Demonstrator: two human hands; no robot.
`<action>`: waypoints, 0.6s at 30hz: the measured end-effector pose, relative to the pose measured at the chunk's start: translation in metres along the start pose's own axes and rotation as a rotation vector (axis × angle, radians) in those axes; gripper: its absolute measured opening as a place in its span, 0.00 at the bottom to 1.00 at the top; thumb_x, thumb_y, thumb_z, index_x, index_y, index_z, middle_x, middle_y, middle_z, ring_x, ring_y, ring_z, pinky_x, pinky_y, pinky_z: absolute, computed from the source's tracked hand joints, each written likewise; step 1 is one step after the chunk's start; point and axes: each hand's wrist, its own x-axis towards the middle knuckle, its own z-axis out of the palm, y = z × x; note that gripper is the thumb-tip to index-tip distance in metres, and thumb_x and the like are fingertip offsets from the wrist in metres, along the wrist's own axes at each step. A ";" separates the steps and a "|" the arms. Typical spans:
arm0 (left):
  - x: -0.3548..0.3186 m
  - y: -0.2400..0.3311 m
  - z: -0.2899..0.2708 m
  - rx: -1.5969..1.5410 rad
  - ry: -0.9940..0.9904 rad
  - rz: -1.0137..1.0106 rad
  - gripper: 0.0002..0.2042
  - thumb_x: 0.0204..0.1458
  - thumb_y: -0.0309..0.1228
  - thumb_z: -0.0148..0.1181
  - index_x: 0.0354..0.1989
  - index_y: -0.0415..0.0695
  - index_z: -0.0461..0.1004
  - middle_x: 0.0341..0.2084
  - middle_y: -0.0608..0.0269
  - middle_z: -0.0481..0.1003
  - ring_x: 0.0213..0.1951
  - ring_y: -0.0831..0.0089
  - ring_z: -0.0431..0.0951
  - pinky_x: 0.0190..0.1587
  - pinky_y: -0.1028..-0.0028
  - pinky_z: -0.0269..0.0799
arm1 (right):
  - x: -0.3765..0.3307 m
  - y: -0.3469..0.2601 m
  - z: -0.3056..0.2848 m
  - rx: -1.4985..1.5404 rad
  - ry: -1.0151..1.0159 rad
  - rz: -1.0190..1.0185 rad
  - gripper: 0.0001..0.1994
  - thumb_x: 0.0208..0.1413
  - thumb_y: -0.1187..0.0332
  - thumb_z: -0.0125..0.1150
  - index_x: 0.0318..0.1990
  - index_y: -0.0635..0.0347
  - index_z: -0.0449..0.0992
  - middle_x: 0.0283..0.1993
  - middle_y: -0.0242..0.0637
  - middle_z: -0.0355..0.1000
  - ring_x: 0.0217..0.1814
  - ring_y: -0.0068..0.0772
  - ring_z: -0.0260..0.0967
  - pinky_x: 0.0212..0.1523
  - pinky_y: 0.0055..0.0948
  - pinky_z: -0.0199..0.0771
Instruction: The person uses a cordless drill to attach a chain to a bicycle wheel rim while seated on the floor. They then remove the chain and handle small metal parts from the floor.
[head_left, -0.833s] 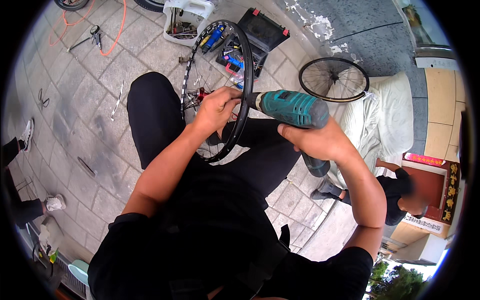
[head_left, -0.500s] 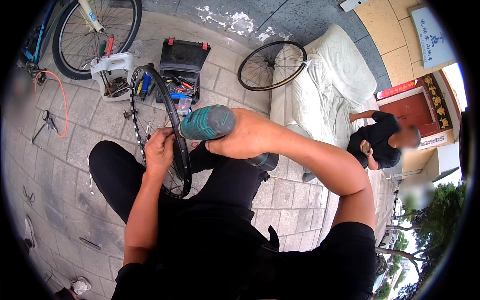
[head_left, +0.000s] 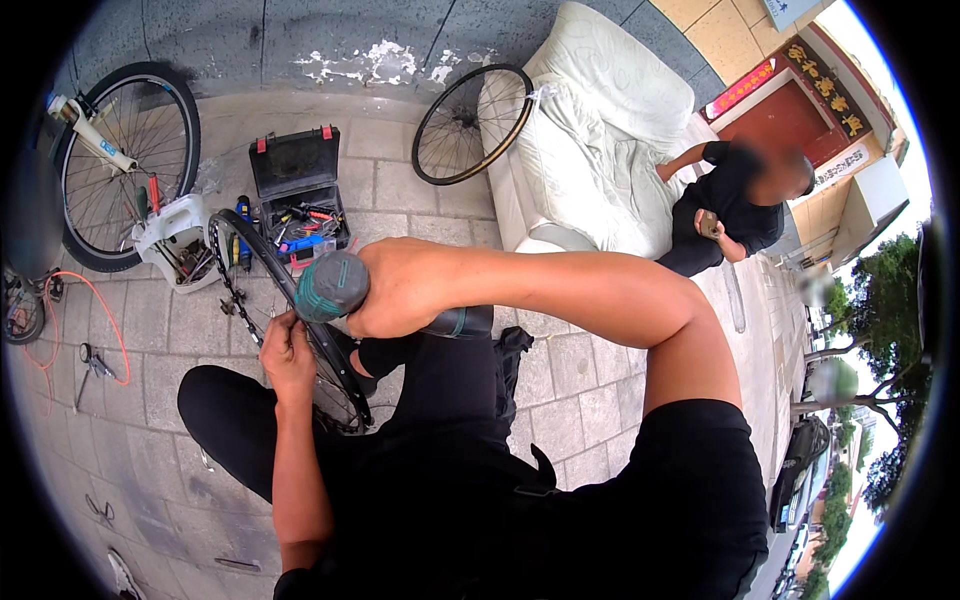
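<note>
A green-and-grey cordless drill [head_left: 331, 286] is gripped in my right hand [head_left: 403, 284], its front end against the outer side of a black bicycle wheel rim [head_left: 338, 362]. The wheel stands without a tyre between my legs, its spokes running toward the hub on the left. On the inner side of the rim, opposite the drill, my left hand [head_left: 287, 355] pinches with thumb and fingers close together. What lies between those fingertips is too small to make out. The drill's body and my right hand hide the tip of the drill.
Beyond the wheel are an open black toolbox [head_left: 296, 165] and a white tool container [head_left: 170, 235]. A bicycle wheel with fork [head_left: 128, 165] stands far left, near an orange hose [head_left: 118, 335]. Another wheel [head_left: 473, 124] leans on a covered sofa [head_left: 590, 140], where a person [head_left: 735, 205] sits.
The view has turned, so the surroundings sit further left. The drill now points more toward the rim, and my left hand remains pinched at the rim's inner side.
</note>
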 end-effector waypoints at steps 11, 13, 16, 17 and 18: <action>-0.001 0.006 0.005 0.117 -0.009 0.002 0.06 0.57 0.15 0.55 0.41 0.33 0.74 0.34 0.47 0.76 0.35 0.49 0.78 0.40 0.60 0.74 | 0.004 0.005 0.001 0.047 0.005 -0.032 0.18 0.47 0.59 0.66 0.39 0.66 0.83 0.39 0.56 0.81 0.46 0.55 0.79 0.48 0.44 0.79; -0.001 0.006 0.006 0.122 -0.008 -0.007 0.06 0.56 0.15 0.55 0.41 0.33 0.73 0.33 0.47 0.74 0.35 0.48 0.77 0.40 0.59 0.73 | 0.002 0.005 0.002 0.085 0.036 -0.052 0.18 0.47 0.59 0.66 0.38 0.66 0.83 0.38 0.56 0.81 0.45 0.54 0.80 0.46 0.44 0.79; -0.005 0.008 0.004 0.129 0.009 0.016 0.05 0.56 0.15 0.54 0.40 0.33 0.73 0.32 0.47 0.73 0.36 0.47 0.76 0.41 0.59 0.72 | -0.011 -0.007 -0.010 0.097 -0.031 0.000 0.17 0.47 0.59 0.66 0.37 0.65 0.83 0.37 0.54 0.82 0.44 0.54 0.80 0.46 0.44 0.79; -0.004 0.007 0.003 0.130 0.012 0.019 0.05 0.56 0.15 0.54 0.40 0.33 0.73 0.32 0.47 0.72 0.35 0.47 0.75 0.40 0.59 0.72 | -0.012 -0.009 -0.012 0.100 -0.039 0.005 0.17 0.47 0.59 0.66 0.36 0.65 0.83 0.37 0.53 0.82 0.44 0.54 0.80 0.46 0.44 0.79; -0.002 0.007 0.004 0.130 0.015 0.021 0.04 0.57 0.15 0.54 0.39 0.33 0.72 0.32 0.47 0.72 0.34 0.48 0.75 0.40 0.59 0.72 | -0.012 -0.010 -0.014 0.104 -0.047 0.012 0.17 0.47 0.58 0.66 0.36 0.64 0.84 0.37 0.53 0.82 0.44 0.54 0.80 0.46 0.44 0.79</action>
